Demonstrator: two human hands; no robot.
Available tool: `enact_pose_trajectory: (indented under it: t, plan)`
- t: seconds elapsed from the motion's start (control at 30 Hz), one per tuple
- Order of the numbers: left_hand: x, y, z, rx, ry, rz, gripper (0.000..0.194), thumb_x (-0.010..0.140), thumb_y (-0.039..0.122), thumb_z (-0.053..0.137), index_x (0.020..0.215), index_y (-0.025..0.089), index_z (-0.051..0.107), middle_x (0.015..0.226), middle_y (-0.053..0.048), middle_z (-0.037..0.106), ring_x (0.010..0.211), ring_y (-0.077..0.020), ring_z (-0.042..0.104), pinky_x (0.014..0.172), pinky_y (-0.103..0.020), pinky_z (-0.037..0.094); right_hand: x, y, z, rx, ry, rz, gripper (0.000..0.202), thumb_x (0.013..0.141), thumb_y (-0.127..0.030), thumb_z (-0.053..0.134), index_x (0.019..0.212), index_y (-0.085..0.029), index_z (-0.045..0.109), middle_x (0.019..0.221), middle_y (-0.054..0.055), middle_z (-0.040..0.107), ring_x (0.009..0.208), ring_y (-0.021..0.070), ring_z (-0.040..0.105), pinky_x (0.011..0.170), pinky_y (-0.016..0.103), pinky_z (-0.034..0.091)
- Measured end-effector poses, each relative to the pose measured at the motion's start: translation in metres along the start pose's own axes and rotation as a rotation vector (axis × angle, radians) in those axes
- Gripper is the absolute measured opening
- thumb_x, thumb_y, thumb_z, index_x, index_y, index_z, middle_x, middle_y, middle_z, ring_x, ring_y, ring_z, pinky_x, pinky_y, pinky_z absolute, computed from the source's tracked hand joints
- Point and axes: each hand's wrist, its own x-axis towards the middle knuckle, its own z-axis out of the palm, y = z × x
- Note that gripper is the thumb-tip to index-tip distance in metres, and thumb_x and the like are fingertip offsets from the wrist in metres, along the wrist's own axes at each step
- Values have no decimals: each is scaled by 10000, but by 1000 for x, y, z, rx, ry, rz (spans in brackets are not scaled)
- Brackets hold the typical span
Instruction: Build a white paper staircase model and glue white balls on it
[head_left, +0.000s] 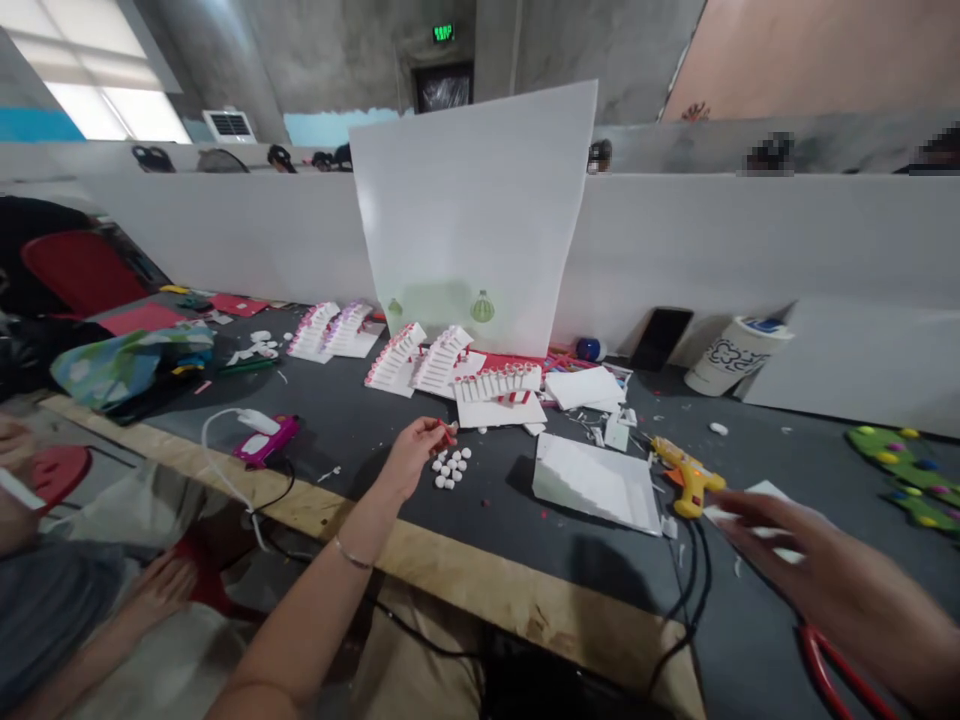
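My left hand [414, 456] pinches a small red piece [446, 432], its exact kind too small to make out. Just below those fingertips lies a cluster of small white rounded pieces [450, 468] on the dark table. My right hand [817, 565], somewhat blurred, reaches in from the right with its fingers stretched out. Its fingertips are close to the handle of a yellow hot glue gun [686, 478]. Beyond my left hand stands a white stepped paper model with red supports [501, 392]. Similar models [442, 362] are lined up behind it to the left.
A sheet of white board [596, 485] lies between my hands. Red-handled scissors [821, 665] rest at lower right, beside the glue gun's cable [701, 580]. A paper cup [731, 355] and a phone [661, 338] stand at the back. Another person's hand [161, 585] is at lower left.
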Motion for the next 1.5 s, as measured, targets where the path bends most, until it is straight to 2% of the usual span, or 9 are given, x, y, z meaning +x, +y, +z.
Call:
enact_pose_trajectory:
  t: [0.1,0.17,0.3,0.43,0.67,0.87,1.03,1.3,1.5]
  plan:
    - [7,-2,-12,-111,122,74,398,551,418,838,711,158,582,690,2,659,622,-107,587,670,-256,453,32,-86,86,411,-398,191,348,718,-500,708,958,-253,659,903,66,694,746,225,680,516,299,543]
    - [12,-3,-22,-164,223,138,410,538,428,837,688,158,568,655,23,630,586,-90,562,635,-238,440,50,-123,146,642,-423,470,286,741,-343,722,978,-239,601,841,14,660,632,172,667,412,227,473]
    - [15,-8,-38,-196,363,242,388,557,429,817,668,157,564,629,39,607,551,-71,535,597,-212,420,82,-140,233,697,-338,625,284,863,-205,600,1126,-239,496,738,-39,591,461,116,608,374,194,419]
    - [12,-11,-43,-188,339,244,338,609,414,790,673,156,582,636,34,607,562,-76,539,580,-204,414,102,-134,273,750,-218,714,291,941,-284,554,1213,-187,515,929,27,639,658,124,642,550,258,531]
    - [8,-13,-41,-198,292,229,291,638,392,763,687,157,598,637,27,607,554,-82,538,567,-209,413,109,-135,300,816,25,706,347,928,-345,591,1227,-171,565,1195,82,607,972,203,632,806,406,552]
    - [10,-10,-41,-205,291,214,303,608,388,771,683,159,587,630,25,608,550,-83,534,569,-212,418,85,-139,294,832,133,565,197,864,-225,591,1046,-226,514,814,-46,548,564,88,584,362,157,361]
    - [13,-7,-42,-220,313,199,319,573,372,782,694,165,571,627,39,602,555,-83,541,588,-213,434,41,-139,262,871,-12,352,293,740,-233,613,998,-276,482,751,-87,514,565,98,600,341,150,375]
    - [15,-5,-38,-167,321,227,344,582,407,772,686,175,541,626,48,583,531,-76,523,555,-203,411,-40,-85,148,714,-264,236,381,809,-418,606,1076,-300,361,812,-80,526,461,96,573,297,167,371]
    - [-21,-11,-19,59,182,207,298,590,396,801,722,177,648,647,2,633,586,-124,554,569,-230,432,-3,-65,66,529,-84,234,507,713,-464,698,1061,-305,365,733,-96,507,411,73,481,309,154,304]
